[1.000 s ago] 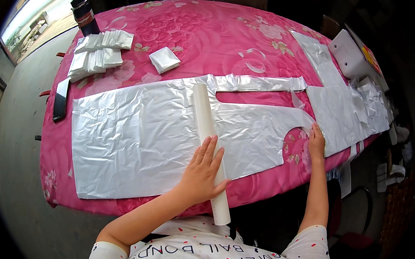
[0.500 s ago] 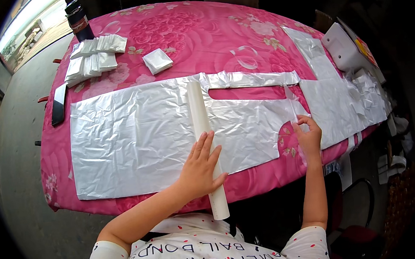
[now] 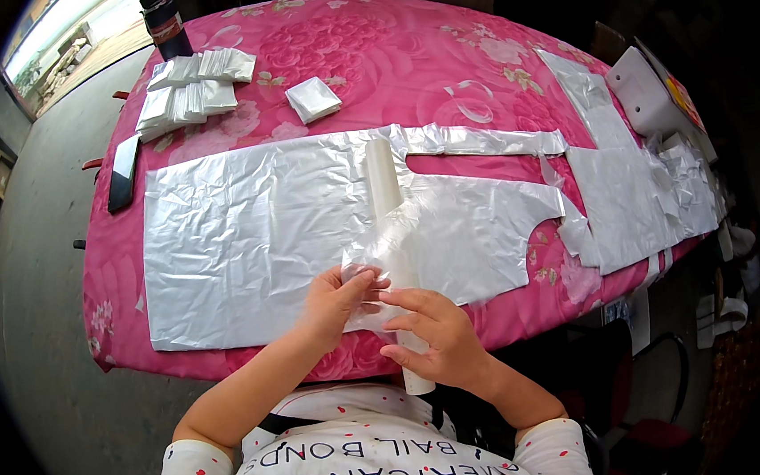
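Observation:
A long, thin silvery-white plastic sheet (image 3: pixel 211 251) lies flat on the table, with a slot and a curved notch cut at its right part. Across it, pointing toward me, rests a whitish tube (image 3: pixel 383 175). Above the sheet's front half, my left hand (image 3: pixel 336 303) is closed on a crumpled piece of clear plastic film (image 3: pixel 380 237), which hides the tube's middle. My right hand (image 3: pixel 441 335) is over the tube's near end, fingers apart and curved, fingertips close to the film. Whether they touch it I cannot tell.
The table has a pink flowered cloth (image 3: pixel 312 55). At the back left are stacks of folded plastic packets (image 3: pixel 186 101), a phone (image 3: pixel 124 173) and a dark bottle (image 3: pixel 165 27). One folded packet (image 3: pixel 313 100) lies apart. More plastic sheets (image 3: pixel 614 201) and a white box (image 3: pixel 645 87) occupy the right.
My left hand has left the tube and now grips clear film. My right hand has come from the sheet's right end to beside the left. The view has shifted slightly.

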Tool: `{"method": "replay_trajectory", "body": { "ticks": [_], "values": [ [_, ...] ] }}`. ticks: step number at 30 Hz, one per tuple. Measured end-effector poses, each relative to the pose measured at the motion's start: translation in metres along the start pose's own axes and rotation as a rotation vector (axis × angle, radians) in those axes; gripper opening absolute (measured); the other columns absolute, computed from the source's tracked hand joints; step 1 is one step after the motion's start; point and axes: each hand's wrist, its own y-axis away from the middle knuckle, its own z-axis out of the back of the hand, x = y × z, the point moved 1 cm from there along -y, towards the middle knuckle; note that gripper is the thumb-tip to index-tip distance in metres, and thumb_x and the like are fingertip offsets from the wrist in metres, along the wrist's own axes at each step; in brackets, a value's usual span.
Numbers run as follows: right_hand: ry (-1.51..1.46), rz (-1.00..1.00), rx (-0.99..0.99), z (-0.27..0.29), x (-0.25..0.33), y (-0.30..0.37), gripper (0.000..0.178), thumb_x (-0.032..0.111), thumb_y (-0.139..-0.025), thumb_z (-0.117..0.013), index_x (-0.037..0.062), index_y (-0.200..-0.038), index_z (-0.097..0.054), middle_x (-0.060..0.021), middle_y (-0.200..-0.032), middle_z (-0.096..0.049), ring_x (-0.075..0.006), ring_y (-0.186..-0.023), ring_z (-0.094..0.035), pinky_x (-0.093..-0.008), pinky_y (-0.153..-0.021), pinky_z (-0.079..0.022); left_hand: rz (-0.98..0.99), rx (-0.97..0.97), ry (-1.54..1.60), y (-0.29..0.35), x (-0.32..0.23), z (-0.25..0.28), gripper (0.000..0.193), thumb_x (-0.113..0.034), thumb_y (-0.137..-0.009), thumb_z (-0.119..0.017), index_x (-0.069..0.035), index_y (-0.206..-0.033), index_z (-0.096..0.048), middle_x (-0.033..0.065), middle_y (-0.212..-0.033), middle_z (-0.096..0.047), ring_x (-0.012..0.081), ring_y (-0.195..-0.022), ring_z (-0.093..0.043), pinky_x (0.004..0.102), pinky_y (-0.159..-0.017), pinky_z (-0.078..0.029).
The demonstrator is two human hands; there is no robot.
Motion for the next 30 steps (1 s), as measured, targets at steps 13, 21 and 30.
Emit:
{"method": "replay_trajectory", "body": {
  "ticks": [13, 21, 30],
  "values": [
    [0.232, -0.858, 0.396, -0.005, -0.003, 0.063, 0.048, 0.051, -0.07, -0.065, 0.004, -0.08, -0.064, -0.0123, -0.064, -0.062, -0.031, -0.06, -0.062, -0.0391, -0.056, -0.049, 0.137, -0.21, -0.496, 0.057, -0.096, 0.175, 0.016, -0.008, -0.084, -0.056, 0.003, -0.095, -0.058, 0.0134, -0.085, -0.065, 0.0173, -0.071, -0.063, 0.0275, -0.062, -0.051],
    [0.147, -0.899, 0.354, 0.0, -0.008, 0.065, 0.041, 0.044, -0.073, -0.063, 0.004, -0.081, -0.065, -0.0155, -0.069, -0.064, -0.0325, -0.065, -0.063, -0.04, -0.06, -0.049, 0.206, -0.293, -0.744, 0.07, -0.129, 0.208, 0.017, -0.008, -0.081, -0.057, 0.001, -0.095, -0.059, 0.0081, -0.083, -0.065, 0.013, -0.07, -0.062, 0.0249, -0.061, -0.049],
    [0.143, -0.981, 0.401, 0.0, -0.007, 0.063, 0.041, 0.044, -0.073, -0.062, 0.0039, -0.081, -0.066, -0.0161, -0.07, -0.064, -0.0329, -0.067, -0.063, -0.0399, -0.062, -0.049, -0.798, -0.521, -1.508, 0.043, -0.154, 0.135, 0.023, -0.007, -0.083, -0.057, 0.0, -0.105, -0.058, 0.0108, -0.099, -0.063, 0.0212, -0.093, -0.06, 0.0302, -0.08, -0.045]
  ]
}}
